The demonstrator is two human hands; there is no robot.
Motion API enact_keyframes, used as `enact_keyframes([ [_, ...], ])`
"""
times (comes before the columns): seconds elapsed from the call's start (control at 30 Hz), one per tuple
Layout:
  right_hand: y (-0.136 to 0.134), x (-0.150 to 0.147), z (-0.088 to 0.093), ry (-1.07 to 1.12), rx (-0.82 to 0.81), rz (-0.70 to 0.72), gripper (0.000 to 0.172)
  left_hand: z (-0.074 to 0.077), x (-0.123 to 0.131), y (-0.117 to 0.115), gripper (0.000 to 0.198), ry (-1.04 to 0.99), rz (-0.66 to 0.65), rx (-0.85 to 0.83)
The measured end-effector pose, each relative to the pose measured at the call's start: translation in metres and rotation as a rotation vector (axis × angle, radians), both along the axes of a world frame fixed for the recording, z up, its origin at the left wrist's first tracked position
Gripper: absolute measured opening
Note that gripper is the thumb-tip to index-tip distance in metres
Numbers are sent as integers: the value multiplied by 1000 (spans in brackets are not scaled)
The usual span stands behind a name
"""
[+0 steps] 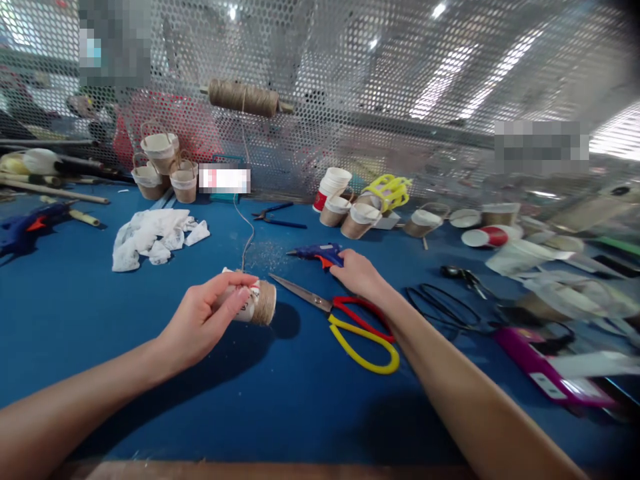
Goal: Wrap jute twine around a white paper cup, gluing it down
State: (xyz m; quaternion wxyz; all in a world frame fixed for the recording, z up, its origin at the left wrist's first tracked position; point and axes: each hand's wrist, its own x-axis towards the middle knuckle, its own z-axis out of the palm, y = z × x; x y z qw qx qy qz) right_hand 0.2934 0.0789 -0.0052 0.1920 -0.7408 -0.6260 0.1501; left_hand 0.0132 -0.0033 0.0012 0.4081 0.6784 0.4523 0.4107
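Overhead lights [439, 10] are glaring through mesh [350, 73] | dark shadows are falling on surface [310, 420] | right side is blurring, stretching | pixelation is masking patches

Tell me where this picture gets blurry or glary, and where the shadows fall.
Head view: smearing toward the right edge, softening the purple box; head view: bright streaks of glare through the perforated screen, upper right; head view: dark shadows on the blue tabletop, beside the twine-wrapped cup and below the left hand; head view: scissors fairly crisp.
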Motion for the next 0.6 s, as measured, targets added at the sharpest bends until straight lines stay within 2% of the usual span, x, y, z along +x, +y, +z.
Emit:
enact_keyframes([
  [0.1, -14, -7, 20, 130, 32, -3, 27, -2, 0, 0, 24, 27, 7, 36],
  [0.17, -31, -15, 34, 248, 39, 37, 22, -3, 0, 0, 25, 64, -3, 88],
  [0.2, -40, -20, 40, 327, 24, 70, 15, -3, 0, 0, 25, 85, -13, 121],
  [0.23, -49, -25, 45, 510, -34, 111, 13, -4, 0, 0, 25, 106, -25, 153],
  [0.3, -66, -35, 51, 679, -84, 160, 18, -5, -1, 0, 25, 144, -45, 206],
  [0.43, -88, -50, 49, 654, -46, 289, 19, -7, -3, 1, 26, 197, -53, 282],
  [0.5, -93, -53, 46, 615, -83, 329, 21, -9, -3, 3, 26, 209, -66, 290],
  [0.6, -97, -54, 42, 534, -127, 300, 21, -13, -4, 6, 26, 252, -104, 246],
])
